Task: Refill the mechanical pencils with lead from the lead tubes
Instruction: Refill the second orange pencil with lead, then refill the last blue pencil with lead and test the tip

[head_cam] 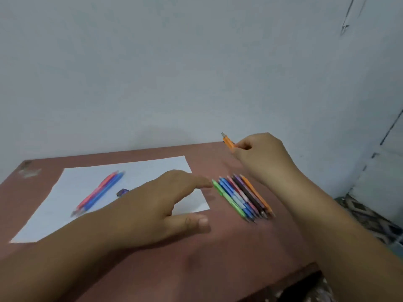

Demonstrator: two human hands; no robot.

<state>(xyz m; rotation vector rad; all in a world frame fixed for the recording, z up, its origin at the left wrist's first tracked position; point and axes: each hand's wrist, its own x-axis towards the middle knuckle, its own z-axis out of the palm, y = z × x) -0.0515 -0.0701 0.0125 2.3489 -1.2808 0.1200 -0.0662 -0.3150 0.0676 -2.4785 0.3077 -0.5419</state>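
Several mechanical pencils (pixel 243 196) in green, blue, pink, dark and orange lie side by side in a row on the brown table (pixel 218 258). My right hand (pixel 260 158) hovers behind that row and grips an orange mechanical pencil (pixel 227 141), its cap end pointing up and left. My left hand (pixel 161 205) floats over the white paper sheet (pixel 87 182) with fingers stretched toward the green pencil, holding nothing. On the paper lie a pink pencil and a blue pencil (pixel 100 191) together. A small purple lead tube (pixel 122 192) peeks out just behind my left hand.
The table stands against a pale wall (pixel 174 73). Its right edge drops off to a patterned floor or cloth (pixel 366 216). A scuffed patch marks the table's far left corner (pixel 29 170).
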